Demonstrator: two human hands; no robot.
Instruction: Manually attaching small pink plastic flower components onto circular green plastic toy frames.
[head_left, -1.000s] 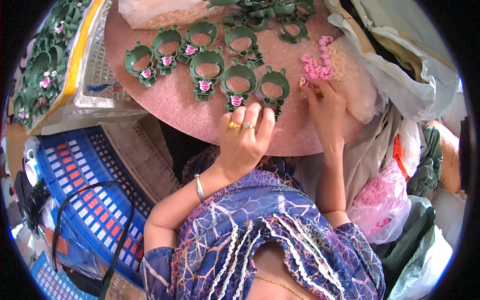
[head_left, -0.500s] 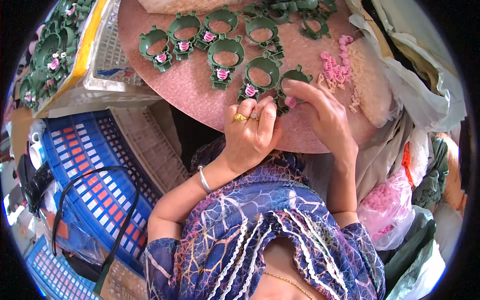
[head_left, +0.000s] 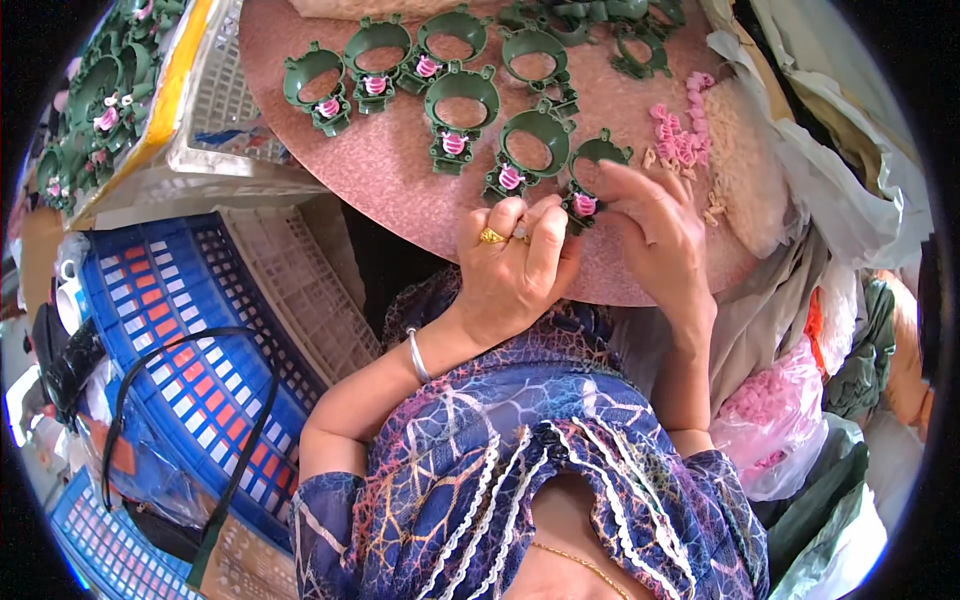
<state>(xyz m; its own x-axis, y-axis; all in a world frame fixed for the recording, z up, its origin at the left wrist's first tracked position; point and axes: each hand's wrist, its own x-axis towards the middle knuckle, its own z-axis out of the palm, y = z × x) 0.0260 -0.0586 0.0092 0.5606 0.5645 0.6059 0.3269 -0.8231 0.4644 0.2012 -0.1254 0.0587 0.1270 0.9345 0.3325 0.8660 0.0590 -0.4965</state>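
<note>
My left hand (head_left: 515,255) is closed, with its fingers curled beside the lower end of a dark green plastic ring part (head_left: 597,152). Its fingertips are hidden, so what they hold cannot be made out. A pink ribbed piece (head_left: 585,205) sits on the narrow end of that part. My right hand (head_left: 662,228) hovers at the part's right side, fingers bent and apart, nothing visible between them. Just left lies another green ring part (head_left: 548,128) with a pink piece (head_left: 510,178) on it. Several similar parts stand farther back, most showing pink pieces.
Loose pink pieces (head_left: 682,145) and a heap of small cream pieces (head_left: 745,165) lie on the round pinkish table (head_left: 400,190), at right. More green parts (head_left: 585,15) are at the back. Blue baskets (head_left: 190,350) and a crate (head_left: 215,130) stand left; a pink-filled bag (head_left: 775,420) is right.
My right hand has drawn back slightly to the right from the nearest green part, uncovering its pink piece. My left hand stays curled in nearly the same place.
</note>
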